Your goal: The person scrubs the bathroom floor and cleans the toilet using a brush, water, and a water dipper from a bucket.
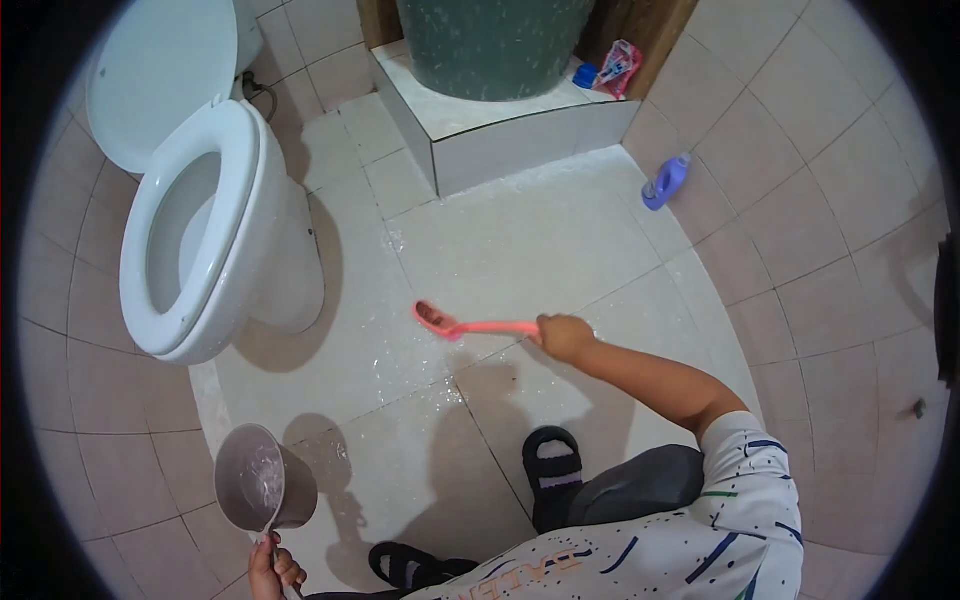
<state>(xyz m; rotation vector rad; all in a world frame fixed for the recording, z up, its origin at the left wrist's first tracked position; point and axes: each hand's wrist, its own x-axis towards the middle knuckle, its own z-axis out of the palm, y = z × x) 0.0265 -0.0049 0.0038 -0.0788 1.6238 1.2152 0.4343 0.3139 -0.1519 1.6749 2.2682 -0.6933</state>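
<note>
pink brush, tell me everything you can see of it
The pink brush looks like plastic, with a long, slim handle and oblong head showing a brownish patch. The right hand grips the handle's end. It extends roughly crosswise in view, head leftward, over the wet floor; floor contact is unclear.

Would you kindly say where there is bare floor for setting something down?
Bare floor lies between the pink brush and the tiled step, left of the purple bottle. It is crowded around the green tub and the sandals.
</note>
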